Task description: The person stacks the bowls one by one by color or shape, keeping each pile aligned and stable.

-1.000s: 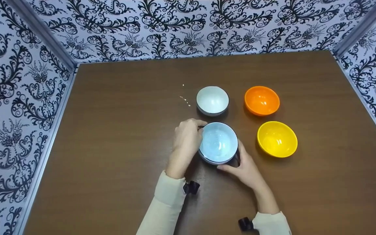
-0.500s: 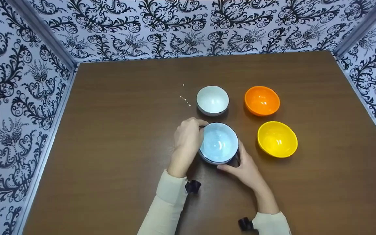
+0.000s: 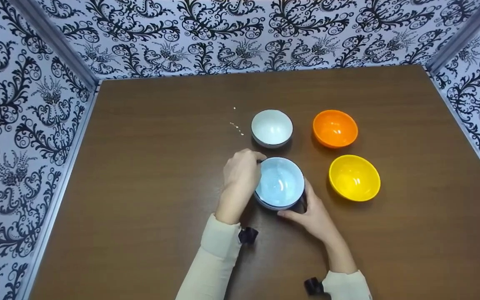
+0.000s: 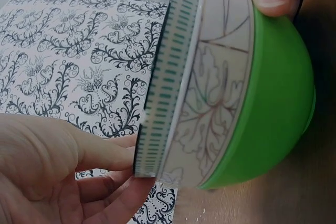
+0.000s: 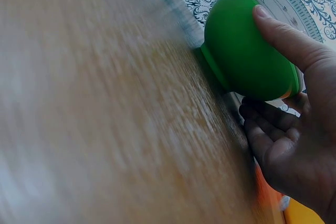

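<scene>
A nested stack of bowls stands in front of me. Its top bowl [image 3: 282, 182] is pale blue inside, with green dashes below the rim [image 4: 170, 87]. Under that shows a cream bowl [image 4: 215, 98] with a brown leaf pattern, seated in a bright green bowl [image 4: 278, 103]. My left hand [image 3: 242, 175] pinches the top bowl's rim on the left side, thumb and fingers at the edge. From the right, my right hand [image 3: 313, 214] holds the green bowl, its thumb lying on the green wall in the right wrist view and other fingers partly hidden behind.
Just beyond the stack sits a whitish bowl [image 3: 271, 127]. An orange bowl [image 3: 335, 128] and a yellow bowl [image 3: 354, 178] stand to the right. Several small white bits [image 3: 236, 127] lie on the brown table [image 3: 148, 166]. Patterned panels [image 3: 223, 37] border the table's back and sides.
My left hand and forearm have shifted very slightly right and away from me, and the top bowl has edged right with them. My right hand and the other bowls look the same.
</scene>
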